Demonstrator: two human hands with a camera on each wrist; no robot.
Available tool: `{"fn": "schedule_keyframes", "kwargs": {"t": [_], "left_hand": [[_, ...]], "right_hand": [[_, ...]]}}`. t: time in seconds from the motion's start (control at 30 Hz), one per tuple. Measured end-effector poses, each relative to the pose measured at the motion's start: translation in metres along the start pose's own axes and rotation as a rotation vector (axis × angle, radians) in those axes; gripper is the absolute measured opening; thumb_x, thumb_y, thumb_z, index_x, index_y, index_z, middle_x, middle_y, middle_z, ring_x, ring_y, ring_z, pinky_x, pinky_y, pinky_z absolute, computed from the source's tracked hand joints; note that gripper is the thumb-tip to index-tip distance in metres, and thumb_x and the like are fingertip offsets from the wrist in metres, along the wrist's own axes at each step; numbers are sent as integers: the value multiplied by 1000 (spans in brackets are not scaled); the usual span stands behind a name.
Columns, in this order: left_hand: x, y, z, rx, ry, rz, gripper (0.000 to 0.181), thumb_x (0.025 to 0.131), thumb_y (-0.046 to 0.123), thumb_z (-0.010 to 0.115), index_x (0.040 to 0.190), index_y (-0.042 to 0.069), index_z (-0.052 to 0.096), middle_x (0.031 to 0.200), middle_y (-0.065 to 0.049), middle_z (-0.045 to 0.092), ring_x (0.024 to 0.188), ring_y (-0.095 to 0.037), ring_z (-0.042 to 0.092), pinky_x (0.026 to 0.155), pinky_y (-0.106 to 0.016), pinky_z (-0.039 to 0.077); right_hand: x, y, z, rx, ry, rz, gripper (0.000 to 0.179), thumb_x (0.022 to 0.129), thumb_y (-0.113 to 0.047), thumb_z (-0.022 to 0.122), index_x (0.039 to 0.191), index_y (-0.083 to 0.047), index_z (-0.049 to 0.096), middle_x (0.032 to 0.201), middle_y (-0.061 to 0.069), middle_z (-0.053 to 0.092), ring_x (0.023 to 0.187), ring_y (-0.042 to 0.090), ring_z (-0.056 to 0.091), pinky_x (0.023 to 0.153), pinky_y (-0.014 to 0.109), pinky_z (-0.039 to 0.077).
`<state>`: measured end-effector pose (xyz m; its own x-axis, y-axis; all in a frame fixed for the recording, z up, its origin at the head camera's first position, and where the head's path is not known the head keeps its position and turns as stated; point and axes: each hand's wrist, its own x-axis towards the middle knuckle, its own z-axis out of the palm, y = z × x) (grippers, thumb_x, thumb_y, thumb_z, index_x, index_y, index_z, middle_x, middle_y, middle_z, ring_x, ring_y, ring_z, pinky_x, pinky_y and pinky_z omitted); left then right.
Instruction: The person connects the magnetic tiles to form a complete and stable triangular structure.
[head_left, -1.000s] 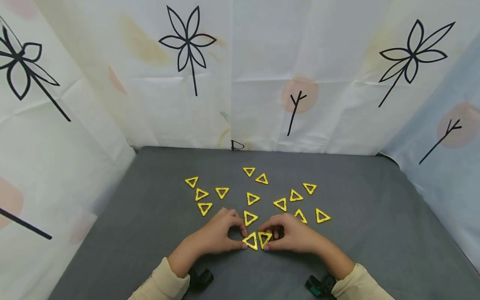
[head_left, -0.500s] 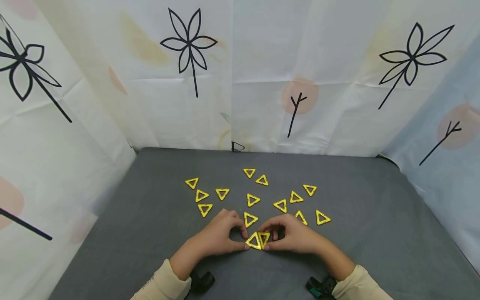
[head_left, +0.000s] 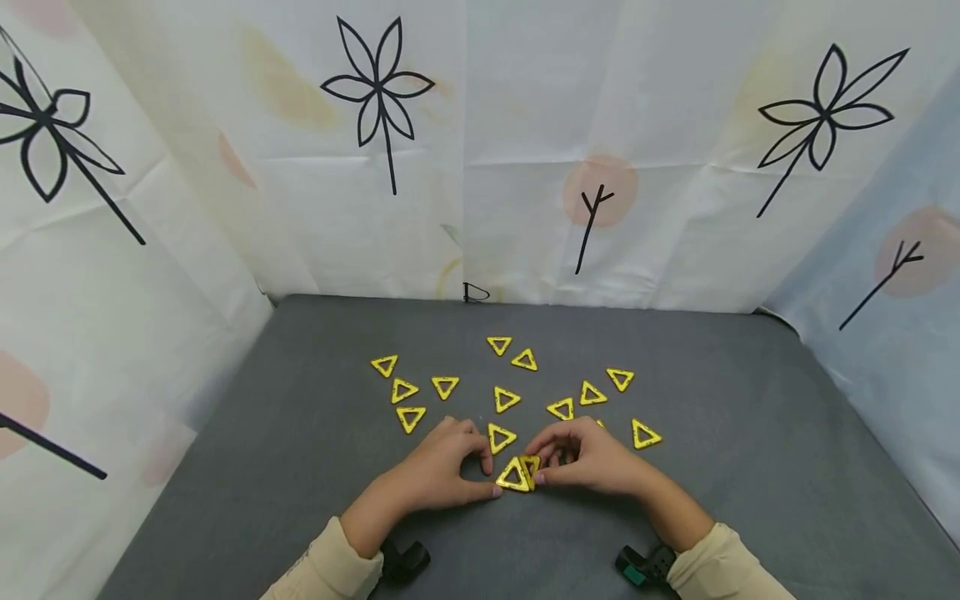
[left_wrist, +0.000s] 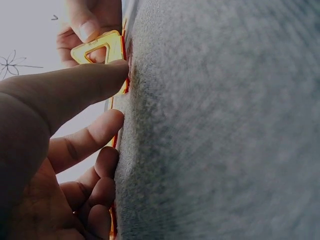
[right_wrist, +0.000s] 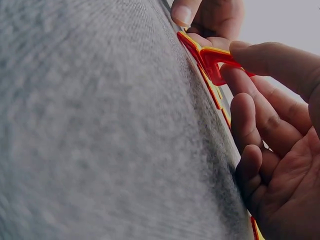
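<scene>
Two yellow triangular magnetic tiles meet along one edge between the hands in the head view. The left tile (head_left: 513, 487) lies low on the table, and the right tile (left_wrist: 116, 47) is tilted up from their shared edge. My right hand (head_left: 596, 457) pinches the raised tile between thumb and index finger, its red edge (right_wrist: 212, 72) showing in the right wrist view. My left hand (head_left: 435, 468) rests on the table, with the thumb (left_wrist: 95, 80) touching the left tile's near corner. Its index finger (left_wrist: 100, 132) stands apart from that tile.
More yellow triangular tiles lie scattered across the grey table (head_left: 337, 500). One tile (head_left: 492, 438) is just beyond the pair, and another tile (head_left: 645, 434) is to the right. Past the far edge hangs a patterned white cloth (head_left: 517, 225).
The two tiles, first apart and flat, have come together edge to edge. The right tile has tilted up. My right hand has shifted slightly away and right; my left hand has barely moved.
</scene>
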<state>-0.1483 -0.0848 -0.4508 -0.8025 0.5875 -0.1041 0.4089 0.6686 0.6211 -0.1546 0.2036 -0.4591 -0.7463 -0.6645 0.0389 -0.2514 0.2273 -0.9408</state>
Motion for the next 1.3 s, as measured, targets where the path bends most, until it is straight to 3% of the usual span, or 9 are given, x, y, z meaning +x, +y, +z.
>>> {"fn": "schedule_keyframes", "kwargs": {"t": [0.2, 0.3, 0.4, 0.53, 0.67, 0.8, 0.93, 1.07, 1.3], "left_hand": [[1, -2, 0, -28, 30, 53, 19, 91, 41, 86, 86, 33, 69, 90, 13, 58, 86, -10, 48, 80, -31, 40], [2, -3, -1, -67, 83, 86, 16, 93, 33, 84, 89, 30, 69, 89, 13, 63, 81, -8, 54, 78, -28, 46], [1, -3, -4, -97, 161, 75, 13, 95, 27, 83, 93, 26, 71, 91, 11, 65, 79, -8, 58, 75, -27, 50], [3, 1, -9, -53, 265, 53, 16, 94, 25, 84, 106, 18, 74, 99, 4, 67, 84, -14, 60, 77, -30, 51], [14, 7, -12, 14, 299, 70, 30, 93, 24, 84, 119, 12, 75, 110, -4, 67, 95, -21, 62, 84, -38, 53], [26, 13, -10, 106, 280, 41, 40, 93, 30, 84, 126, 11, 74, 118, -7, 67, 107, -26, 64, 92, -47, 54], [32, 11, -6, 193, 206, -42, 45, 94, 35, 81, 130, 11, 73, 120, -7, 64, 110, -27, 64, 96, -48, 54], [32, 9, -5, 178, 174, -58, 43, 96, 33, 79, 132, 10, 73, 118, -8, 62, 105, -24, 63, 94, -45, 55], [31, 6, -10, 133, 166, -41, 27, 97, 29, 80, 116, 11, 77, 108, -5, 63, 90, -16, 59, 86, -41, 55]], "right_hand": [[-3, 4, -2, 43, 5, -18, 27, 93, -6, 81, 118, 0, 76, 94, 19, 79, 76, 3, 68, 61, 23, 54], [-1, 4, -4, 64, -3, -20, 27, 93, -4, 80, 119, 2, 75, 96, 22, 78, 78, 4, 68, 65, 24, 56], [2, 3, -5, 57, -22, -9, 27, 94, -5, 80, 119, 3, 75, 98, 22, 78, 80, 4, 69, 68, 25, 58], [5, 2, -7, 42, -38, 9, 27, 94, -7, 80, 119, 4, 75, 98, 19, 78, 81, 5, 70, 69, 26, 58], [3, 2, -7, 54, -43, 23, 28, 95, -7, 79, 120, 3, 74, 99, 19, 78, 81, 4, 69, 70, 25, 58], [-3, 3, -7, 60, -52, 34, 28, 95, -8, 79, 121, 1, 74, 101, 21, 78, 81, 4, 69, 70, 25, 58], [-5, 6, -7, 57, -60, 45, 29, 95, -9, 80, 122, 0, 74, 102, 21, 77, 82, 4, 69, 71, 25, 58], [-6, 8, -9, 57, -47, 38, 29, 94, -8, 80, 121, 0, 74, 101, 21, 78, 82, 5, 69, 70, 25, 58], [-2, 9, -8, 49, -41, 0, 25, 95, -6, 79, 117, 0, 71, 98, 19, 77, 77, 6, 66, 68, 26, 56]]}}
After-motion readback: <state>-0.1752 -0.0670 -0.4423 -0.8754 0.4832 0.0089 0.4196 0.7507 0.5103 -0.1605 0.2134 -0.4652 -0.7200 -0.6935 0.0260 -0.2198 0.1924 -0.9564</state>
